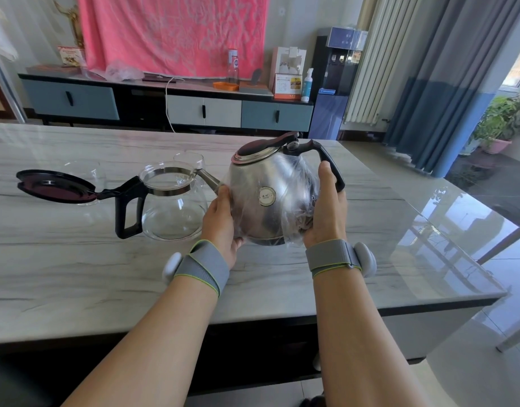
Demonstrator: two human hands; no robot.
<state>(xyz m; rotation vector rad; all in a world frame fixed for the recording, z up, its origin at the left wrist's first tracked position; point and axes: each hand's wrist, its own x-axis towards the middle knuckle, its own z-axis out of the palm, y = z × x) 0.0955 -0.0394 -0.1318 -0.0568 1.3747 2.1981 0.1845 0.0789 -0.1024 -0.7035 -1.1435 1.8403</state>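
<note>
A stainless steel kettle (pixel 267 183) wrapped in clear plastic film is held just above the marble table (pixel 76 274), tilted a little, its spout pointing left and its black handle to the right. My left hand (pixel 222 220) grips its left side below the spout. My right hand (pixel 326 207) grips its right side and the loose plastic film by the handle. To the left stands a glass carafe (pixel 170 207) with a black handle and its dark hinged lid (pixel 56 186) flipped open.
Two clear glass cups (pixel 188 160) (pixel 82 168) stand behind the carafe. The table's right edge (pixel 429 218) drops to a glossy floor. A low cabinet (pixel 170 107) and a water dispenser (pixel 338 80) line the far wall.
</note>
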